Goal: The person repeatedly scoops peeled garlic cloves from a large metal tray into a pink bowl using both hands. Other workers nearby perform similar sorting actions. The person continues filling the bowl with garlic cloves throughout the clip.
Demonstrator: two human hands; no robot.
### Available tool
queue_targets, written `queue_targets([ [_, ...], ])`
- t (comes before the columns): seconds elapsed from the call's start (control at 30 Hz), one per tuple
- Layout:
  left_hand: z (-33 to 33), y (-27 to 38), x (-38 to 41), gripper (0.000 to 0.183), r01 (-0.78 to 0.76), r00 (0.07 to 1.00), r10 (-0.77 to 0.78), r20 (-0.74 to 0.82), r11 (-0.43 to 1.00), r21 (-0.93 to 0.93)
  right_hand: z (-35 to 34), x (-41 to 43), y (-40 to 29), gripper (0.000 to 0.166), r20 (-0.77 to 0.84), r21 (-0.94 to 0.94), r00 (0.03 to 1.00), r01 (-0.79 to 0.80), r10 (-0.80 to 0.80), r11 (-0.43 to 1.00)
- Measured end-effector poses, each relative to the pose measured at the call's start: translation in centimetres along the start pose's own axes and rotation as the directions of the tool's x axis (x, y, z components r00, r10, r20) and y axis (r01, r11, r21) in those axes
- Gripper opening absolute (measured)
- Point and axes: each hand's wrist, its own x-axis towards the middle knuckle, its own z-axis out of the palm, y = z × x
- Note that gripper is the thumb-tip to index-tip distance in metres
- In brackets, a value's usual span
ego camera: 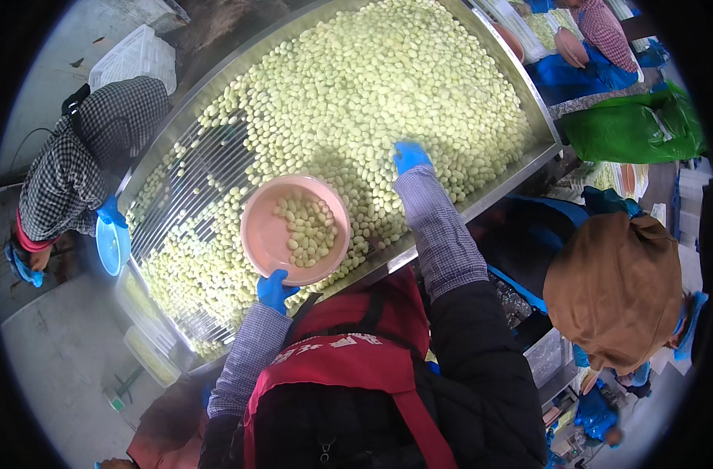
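Observation:
A pink plastic bowl (262, 225) rests over the pale green oval fruits, with a small heap of the same fruits (310, 231) along its right side. My left hand (276, 290), in a blue glove, grips the bowl's near rim. Farther right, my gloved right hand (411, 157) touches the thick layer of pale green fruits (356, 88). Its fingers are bent and partly out of sight, so what they hold cannot be seen. Everything lies in a metal sorting tray (508, 167) whose slatted bottom (207, 155) shows at left.
Across the tray's left end, a person in a checked sleeve (63, 182) holds a light blue bowl (113, 246). White crates (136, 61) stand behind. A person in a brown cap (614, 287) is close on my right. Green plastic sheeting (632, 129) lies beyond the right edge.

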Motion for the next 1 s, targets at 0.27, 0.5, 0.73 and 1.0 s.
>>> queue_targets([
  [0.27, -0.2, -0.1, 0.5, 0.05, 0.015, 1.0, -0.015, 0.007, 0.997, -0.073, -0.5, 1.8, -1.4, 0.024, 0.383, 0.235, 0.911, -0.254, 0.151, 0.938],
  [0.5, -0.7, -0.5, 0.8, 0.048, 0.002, 1.0, -0.001, 0.007, 0.996, -0.091, 0.0, -8.7, -7.9, 0.042, 0.343, 0.554, 0.873, 0.11, -0.347, 0.825],
  [0.73, -4.8, -0.9, 0.0, 0.053, 0.053, 0.999, -0.051, 0.02, 0.986, -0.156, 0.6, -5.9, -11.7, 0.069, 0.053, -0.109, 0.987, 0.157, -0.152, 0.982],
  [1.0, -9.5, -3.1, -0.6, 0.043, 0.054, 0.992, -0.085, -0.089, 0.951, -0.306, 5.5, -7.6, -12.3, 0.06, -0.108, -0.2, 0.782, 0.588, -0.614, 0.784],
])
